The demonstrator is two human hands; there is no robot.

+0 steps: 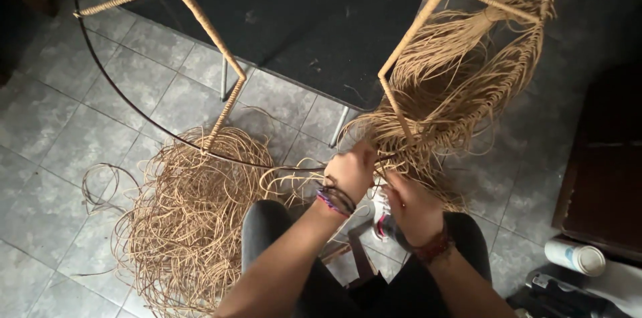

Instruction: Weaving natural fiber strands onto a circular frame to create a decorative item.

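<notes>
A: Grey tile floor (60,124); loose cane pile (187,218) lower left; strands?

B: Left hand (351,172) grip closed on cane strands (408,137) at the wrapped frame (414,30); right hand (411,207) grip closed beneath; advise steady tension.

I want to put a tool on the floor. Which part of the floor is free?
Bare grey tiles lie at far left, outside the dark hoop. The loose cane heap crowds the middle, and around both hands, left hand and right hand, woven strands hang densely.
</notes>
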